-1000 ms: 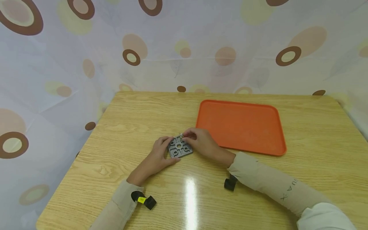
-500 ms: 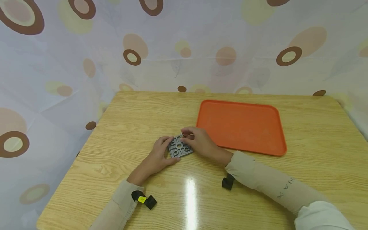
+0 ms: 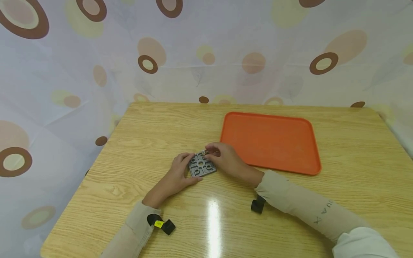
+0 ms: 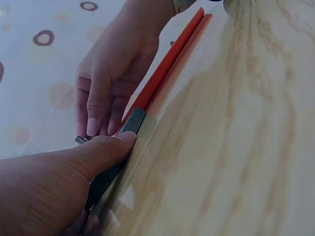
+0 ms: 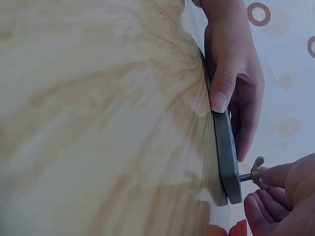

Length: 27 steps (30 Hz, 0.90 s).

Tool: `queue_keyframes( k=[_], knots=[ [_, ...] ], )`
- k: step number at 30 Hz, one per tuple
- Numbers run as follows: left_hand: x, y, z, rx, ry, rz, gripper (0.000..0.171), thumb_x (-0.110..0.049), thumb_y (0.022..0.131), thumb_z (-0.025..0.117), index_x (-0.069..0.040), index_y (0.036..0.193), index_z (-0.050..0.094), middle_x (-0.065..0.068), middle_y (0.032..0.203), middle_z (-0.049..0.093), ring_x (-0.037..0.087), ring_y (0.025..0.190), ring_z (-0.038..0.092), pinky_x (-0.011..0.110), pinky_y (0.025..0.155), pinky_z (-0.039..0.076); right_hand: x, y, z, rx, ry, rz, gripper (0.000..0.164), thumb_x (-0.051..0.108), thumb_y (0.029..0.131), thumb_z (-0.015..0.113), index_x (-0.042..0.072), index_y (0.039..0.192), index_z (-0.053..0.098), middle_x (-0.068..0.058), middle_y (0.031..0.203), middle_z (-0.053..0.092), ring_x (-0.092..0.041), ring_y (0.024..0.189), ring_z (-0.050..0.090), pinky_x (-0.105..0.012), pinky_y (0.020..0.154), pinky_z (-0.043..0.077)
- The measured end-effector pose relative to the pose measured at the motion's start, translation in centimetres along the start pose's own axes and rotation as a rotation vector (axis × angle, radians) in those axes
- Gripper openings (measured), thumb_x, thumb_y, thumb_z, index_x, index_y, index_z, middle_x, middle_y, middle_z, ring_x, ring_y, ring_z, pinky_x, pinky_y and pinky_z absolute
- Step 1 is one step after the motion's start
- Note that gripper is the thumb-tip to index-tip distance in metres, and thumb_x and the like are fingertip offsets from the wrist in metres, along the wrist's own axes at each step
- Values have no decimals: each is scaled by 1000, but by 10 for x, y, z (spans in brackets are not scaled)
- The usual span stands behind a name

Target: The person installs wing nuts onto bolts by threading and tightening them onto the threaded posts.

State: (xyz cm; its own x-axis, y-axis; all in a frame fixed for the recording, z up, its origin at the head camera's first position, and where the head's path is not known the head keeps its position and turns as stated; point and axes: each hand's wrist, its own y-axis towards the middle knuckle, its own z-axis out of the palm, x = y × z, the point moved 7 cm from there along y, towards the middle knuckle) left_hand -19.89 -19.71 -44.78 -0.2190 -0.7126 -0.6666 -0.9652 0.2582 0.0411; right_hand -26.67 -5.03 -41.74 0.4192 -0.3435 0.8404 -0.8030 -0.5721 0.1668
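Note:
A grey square plate (image 3: pixel 198 166) with raised ribs and several round holes lies on the wooden table. My left hand (image 3: pixel 175 177) grips it from the left, with the thumb on the near edge and the fingers at the far edge. From the plate's far corner a threaded screw (image 5: pixel 245 177) sticks out, carrying a wing nut (image 5: pixel 257 172). My right hand (image 3: pixel 228 159) pinches at this wing nut with thumb and index finger. In the right wrist view the index fingertip touches one wing. The left wrist view mostly hides the nut behind fingers.
An orange tray (image 3: pixel 274 143) lies at the back right, just beyond my right hand. The wooden table (image 3: pixel 135 129) reaches back to a patterned curtain (image 3: pixel 180 82). Black wrist cameras hang under both sleeves.
My right hand shifts slightly and its fingers change position about the wing nut, over and back. My left hand and the plate stay in place.

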Motion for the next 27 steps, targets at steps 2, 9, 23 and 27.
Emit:
queue_keyframes(
  k=[2, 9, 23, 27],
  knots=[
    [0, 0, 0, -1, 0, -3, 84, -42, 81, 71, -5, 145, 30, 9, 139, 28, 22, 125, 27, 42, 102, 30, 1, -1, -2, -5, -6, -17, 28, 12, 89, 64, -2, 114, 61, -7, 103, 64, -16, 90, 62, -27, 77, 50],
    [0, -1, 0, -9, 4, -1, 84, -42, 80, 71, -5, 144, 31, 10, 139, 28, 23, 125, 28, 42, 102, 29, 1, -4, -5, -28, -24, -28, 16, 11, 90, 62, 4, 104, 65, -3, 99, 66, -13, 91, 61, -28, 80, 49],
    [-1, -1, -1, -9, -7, -14, 84, -44, 80, 70, -7, 145, 31, 8, 140, 28, 23, 126, 27, 44, 102, 29, 3, -3, -4, -26, -77, -22, 11, 15, 88, 65, 8, 95, 70, 2, 90, 67, -8, 80, 60, -26, 71, 49],
    [-1, -1, -1, 2, 1, -25, 85, -45, 81, 69, -8, 145, 30, 8, 141, 28, 22, 126, 27, 43, 103, 29, 3, -2, -4, -38, -67, -15, 17, 16, 86, 68, 7, 100, 68, 0, 92, 67, -9, 82, 61, -26, 72, 49]
  ],
)
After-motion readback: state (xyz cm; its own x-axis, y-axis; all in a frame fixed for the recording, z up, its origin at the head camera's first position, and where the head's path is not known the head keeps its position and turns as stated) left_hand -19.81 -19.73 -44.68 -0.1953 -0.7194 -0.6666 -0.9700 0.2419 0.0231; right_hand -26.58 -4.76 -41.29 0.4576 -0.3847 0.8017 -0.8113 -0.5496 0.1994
